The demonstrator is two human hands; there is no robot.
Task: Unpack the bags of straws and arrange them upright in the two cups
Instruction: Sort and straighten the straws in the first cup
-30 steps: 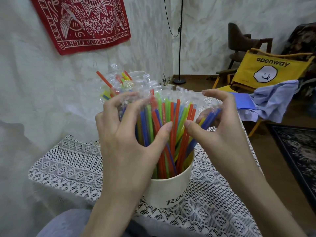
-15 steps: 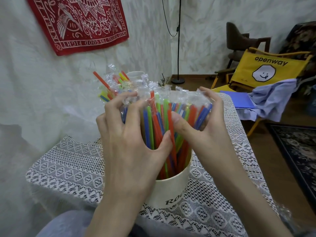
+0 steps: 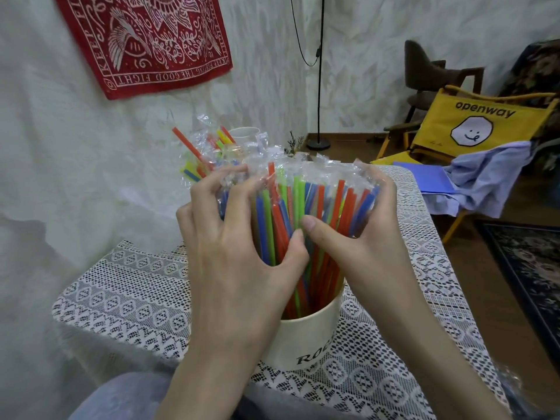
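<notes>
A cream cup (image 3: pixel 306 338) lettered in black stands at the near middle of the lace-covered table. It is packed with upright wrapped straws (image 3: pixel 300 204) in orange, green, blue and yellow. My left hand (image 3: pixel 239 250) grips the bunch from the left, fingers curled over the wrapper tops. My right hand (image 3: pixel 360 237) clasps it from the right, thumb pressed on the front straws. Behind, a second white cup (image 3: pixel 244 132) shows only its rim, beside more wrapped straws (image 3: pixel 206 153) sticking out at angles.
The table (image 3: pixel 127 292) stands against a white draped wall on the left. A crumpled clear wrapper (image 3: pixel 512 383) lies at the table's near right corner. A yellow folding chair (image 3: pixel 472 122) with blue cloth, a floor lamp pole and a dark rug are off to the right.
Both hands have closed in on the straw bunch, squeezing it tighter and more upright in the cup. The right hand moved left from the splayed blue straws.
</notes>
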